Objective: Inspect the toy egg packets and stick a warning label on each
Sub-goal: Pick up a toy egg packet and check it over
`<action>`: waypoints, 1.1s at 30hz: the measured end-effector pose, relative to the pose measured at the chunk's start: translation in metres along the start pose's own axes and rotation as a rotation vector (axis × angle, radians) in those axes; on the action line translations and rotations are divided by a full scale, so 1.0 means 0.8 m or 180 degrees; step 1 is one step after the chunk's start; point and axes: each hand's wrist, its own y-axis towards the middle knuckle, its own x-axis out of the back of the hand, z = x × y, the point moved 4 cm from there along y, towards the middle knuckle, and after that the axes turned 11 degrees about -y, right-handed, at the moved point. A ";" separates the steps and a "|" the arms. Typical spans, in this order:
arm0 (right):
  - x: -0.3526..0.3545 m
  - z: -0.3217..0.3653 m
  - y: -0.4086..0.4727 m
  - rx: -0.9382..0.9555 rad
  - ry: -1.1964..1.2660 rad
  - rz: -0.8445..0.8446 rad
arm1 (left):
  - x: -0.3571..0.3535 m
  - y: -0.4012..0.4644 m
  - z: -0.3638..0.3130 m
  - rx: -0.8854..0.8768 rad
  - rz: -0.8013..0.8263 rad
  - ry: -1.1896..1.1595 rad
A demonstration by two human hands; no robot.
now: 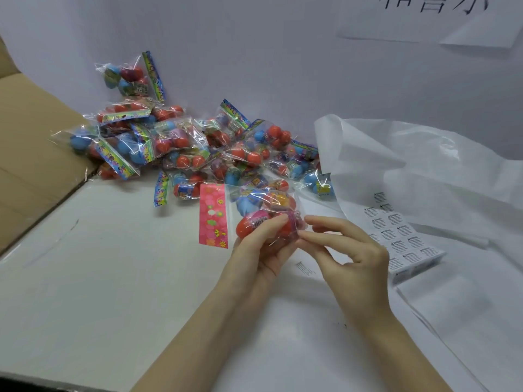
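We are holding one toy egg packet (267, 219) up above the white table (113, 278), just in front of the heap of packets (181, 142). Our left hand (261, 250) is gripping it from below, fingers curled up around the crinkly clear film and the thumb pressing near a small barcode sticker on a red egg. Our right hand (349, 250) is meeting the packet's right end, thumb and forefinger coming together there in a pinch while the other fingers are fanning out loosely; whether a warning label is between those fingertips, we cannot tell, as the spot is blurred. The packet's pink card header (213, 216), printed with flowers, is hanging at its left side. Inside we are seeing smooth red, orange and pink plastic eggs. The heap behind is showing glossy bags of red and blue eggs with striped, multicoloured headers, spilling from a brown cardboard box flap (34, 142). To our right a sheet of warning labels (402, 236) is lying flat, each small rectangle headed "WARNING", with the fine print too small to read, partly under a crumpled white plastic bag (410, 159). Black handwritten characters are showing, cut off, on paper (430, 21) on the wall.
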 end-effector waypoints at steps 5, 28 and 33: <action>-0.001 -0.005 0.001 -0.0604 0.0422 0.0367 | -0.002 -0.001 0.000 -0.0051 -0.0020 0.0006; -0.007 0.029 -0.012 0.2038 -0.1745 -0.0507 | -0.002 -0.004 -0.001 0.0000 -0.0386 -0.0258; 0.000 0.035 -0.023 0.2106 -0.1332 -0.0425 | 0.000 -0.002 -0.001 0.0051 -0.0452 -0.0236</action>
